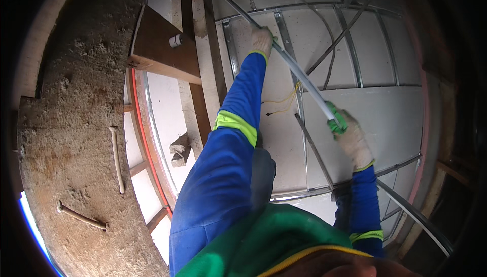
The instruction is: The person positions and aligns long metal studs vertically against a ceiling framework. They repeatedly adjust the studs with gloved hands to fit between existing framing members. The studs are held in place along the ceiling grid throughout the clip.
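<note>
A long, narrow metal channel point(299, 71) slants from the upper left down to the right between my hands. My left hand point(262, 41), in a white glove with a green palm, is closed around its upper part with the arm stretched out. Lower and nearer to me, my right hand point(352, 140), in a matching glove, grips the same channel. Past the right hand, a metal strip point(416, 216) continues toward the lower right; I cannot tell if it is the same piece. White panels with a metal frame point(349, 46) lie below the channel.
Rough wooden beams point(203, 48) run along the left, beside a dusty board point(71, 140) with two bent nails. An orange conduit point(144, 140) passes between them. Yellow wires point(289, 99) and a loose metal strip point(314, 152) lie on the panels, with a grey cable point(332, 48) farther off.
</note>
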Available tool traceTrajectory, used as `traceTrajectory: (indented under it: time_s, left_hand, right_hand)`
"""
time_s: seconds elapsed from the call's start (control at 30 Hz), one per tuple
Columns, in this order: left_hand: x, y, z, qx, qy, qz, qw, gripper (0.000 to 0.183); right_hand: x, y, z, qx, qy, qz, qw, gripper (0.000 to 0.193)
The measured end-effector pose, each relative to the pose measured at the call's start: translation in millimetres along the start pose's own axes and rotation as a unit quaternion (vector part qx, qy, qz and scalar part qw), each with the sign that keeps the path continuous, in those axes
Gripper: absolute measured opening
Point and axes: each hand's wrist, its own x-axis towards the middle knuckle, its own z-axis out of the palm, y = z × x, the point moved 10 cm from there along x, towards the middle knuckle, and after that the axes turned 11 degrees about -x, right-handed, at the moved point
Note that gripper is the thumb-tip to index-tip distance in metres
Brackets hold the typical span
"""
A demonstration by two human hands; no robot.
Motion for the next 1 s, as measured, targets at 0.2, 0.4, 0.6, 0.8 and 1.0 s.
traceTrajectory:
  time_s: [0.2, 0.4, 0.6, 0.8, 1.0]
  left_hand:
    - [-14.0, -50.2, 10.6, -0.021, -0.089, -0.017, 0.996, 0.042]
    - [23.9, -65.0, 28.0, -0.079, -0.138, -0.070, 0.985, 0.040]
    - [51.0, -81.9, 9.8, -0.173, -0.110, -0.163, 0.965, 0.020]
    - [43.0, -74.1, -18.0, -0.210, -0.077, -0.219, 0.950, 0.015]
    - [49.8, -1.2, 9.3, -0.076, -0.124, -0.144, 0.979, 0.028]
  right_hand:
    - [-41.9, -17.3, 68.0, 0.097, 0.006, 0.106, 0.990, 0.054]
    - [-19.1, -48.7, 96.9, 0.090, 0.000, 0.113, 0.989, 0.057]
    - [15.6, -102.3, 74.2, 0.047, 0.054, 0.055, 0.996, 0.055]
    - [1.3, -126.1, 86.2, 0.050, -0.049, 0.098, 0.993, 0.057]
    - [4.3, -108.0, 31.5, 0.440, -0.134, 0.171, 0.871, 0.059]
